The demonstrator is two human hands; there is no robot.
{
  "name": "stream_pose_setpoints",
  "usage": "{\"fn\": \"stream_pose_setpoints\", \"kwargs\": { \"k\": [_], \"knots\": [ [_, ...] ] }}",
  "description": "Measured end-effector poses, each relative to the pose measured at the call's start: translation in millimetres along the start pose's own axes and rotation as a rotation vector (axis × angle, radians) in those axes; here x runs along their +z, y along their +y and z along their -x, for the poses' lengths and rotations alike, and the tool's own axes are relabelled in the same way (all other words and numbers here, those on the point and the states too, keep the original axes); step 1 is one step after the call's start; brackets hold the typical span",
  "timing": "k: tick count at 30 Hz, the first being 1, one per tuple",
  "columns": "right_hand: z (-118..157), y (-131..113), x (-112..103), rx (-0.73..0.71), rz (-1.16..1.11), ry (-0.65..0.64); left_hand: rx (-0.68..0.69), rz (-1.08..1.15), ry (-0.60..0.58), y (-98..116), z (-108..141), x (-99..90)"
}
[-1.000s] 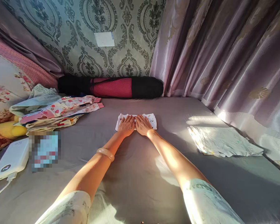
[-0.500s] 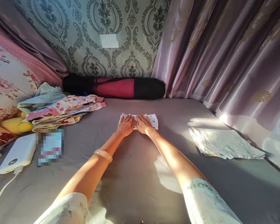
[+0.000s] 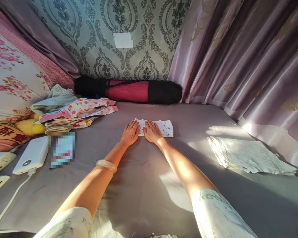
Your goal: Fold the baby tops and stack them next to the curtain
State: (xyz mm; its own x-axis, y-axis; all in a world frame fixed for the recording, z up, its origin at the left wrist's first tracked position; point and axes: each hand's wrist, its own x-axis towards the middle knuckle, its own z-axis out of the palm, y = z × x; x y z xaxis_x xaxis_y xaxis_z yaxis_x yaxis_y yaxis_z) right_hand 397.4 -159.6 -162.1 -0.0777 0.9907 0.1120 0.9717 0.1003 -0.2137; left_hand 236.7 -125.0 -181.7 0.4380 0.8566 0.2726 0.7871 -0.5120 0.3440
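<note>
A small folded white cloth (image 3: 166, 128) with a scattered dark print lies flat on the grey bed sheet (image 3: 144, 185). My left hand (image 3: 130, 133) rests at the cloth's left edge, its fingers stretched out and pointing away from me. On the left part of the cloth my right hand (image 3: 152, 131) lies flat, fingers extended. Neither hand grips anything. The part of the cloth beneath my palms is hidden. A pale bangle (image 3: 106, 165) circles my left forearm.
Folded pale garments (image 3: 250, 155) lie at the right. A pile of children's clothes (image 3: 76, 112) is at the left, near a white power bank (image 3: 32, 155) with a cable and a blurred packet (image 3: 63, 150). At the back lies a black and red roll (image 3: 129, 91) against the patterned wall.
Both hands have slid left relative to the cloth, baring more of its right part. The view has shifted slightly left, so a power strip shows more at the left.
</note>
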Motion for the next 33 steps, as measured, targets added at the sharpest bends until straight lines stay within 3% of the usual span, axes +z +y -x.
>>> {"fn": "stream_pose_setpoints", "kwargs": {
  "k": [7, 13, 23, 28, 33],
  "knots": [
    [-8, -7, -9, 0.037, 0.021, -0.095, -0.049, 0.134, 0.122, -14, -4, 8.9],
    [-19, -26, -6, -0.011, 0.048, -0.057, -0.183, 0.284, 0.219, -22, -9, 9.3],
    [-20, -30, 10, -0.012, 0.049, 0.008, -0.261, 0.376, 0.18, -18, -5, -4.9],
    [-25, -31, 6, -0.01, 0.032, -0.05, -0.274, 0.404, 0.179, -16, -5, -7.8],
    [-30, -45, 3, -0.064, -0.003, -0.024, -0.322, 0.457, 0.164, -14, -4, -12.3]
  ]
}}
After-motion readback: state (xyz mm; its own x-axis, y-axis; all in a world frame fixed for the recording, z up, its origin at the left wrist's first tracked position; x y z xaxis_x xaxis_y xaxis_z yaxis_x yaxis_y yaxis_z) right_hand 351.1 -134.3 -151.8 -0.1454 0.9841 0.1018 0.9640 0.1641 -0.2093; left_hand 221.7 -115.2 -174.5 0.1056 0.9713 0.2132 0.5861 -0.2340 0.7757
